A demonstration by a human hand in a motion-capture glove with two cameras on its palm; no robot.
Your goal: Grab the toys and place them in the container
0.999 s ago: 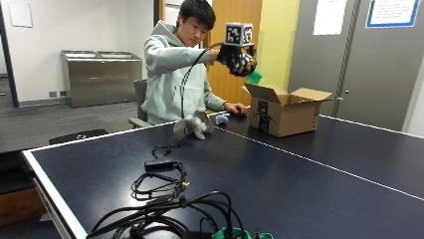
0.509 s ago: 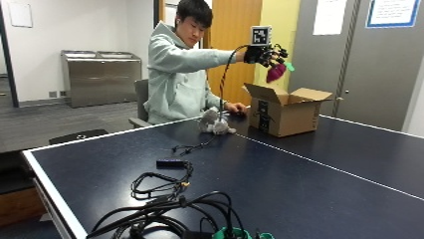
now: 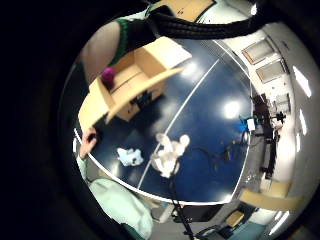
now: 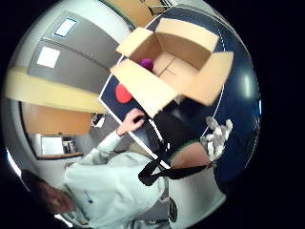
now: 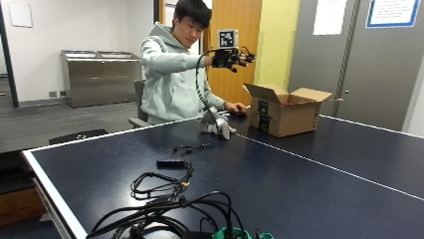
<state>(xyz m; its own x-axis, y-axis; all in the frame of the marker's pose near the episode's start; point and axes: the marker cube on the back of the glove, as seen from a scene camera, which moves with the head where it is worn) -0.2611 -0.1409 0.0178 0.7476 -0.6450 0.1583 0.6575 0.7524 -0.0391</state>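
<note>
Drop step done: magenta toy point(image 4: 146, 64) lies in cardboard box point(image 5: 289, 115), just below and beyond grip point(image 5: 231, 58). Grip raised, apparently empty, fingers relaxed. Next: descend to grey plush point(image 5: 215, 122) and blue toy point(image 3: 130, 156) on surface point(image 5: 285, 179).

Person in a pale green hoodie point(image 5: 169, 79), black-gloved right hand point(image 5: 228, 57).

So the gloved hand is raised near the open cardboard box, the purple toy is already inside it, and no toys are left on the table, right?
Not quite. Toys remain on the table: the little finger side palm view shows a white plush toy and a light blue toy. The rest stands.
</note>
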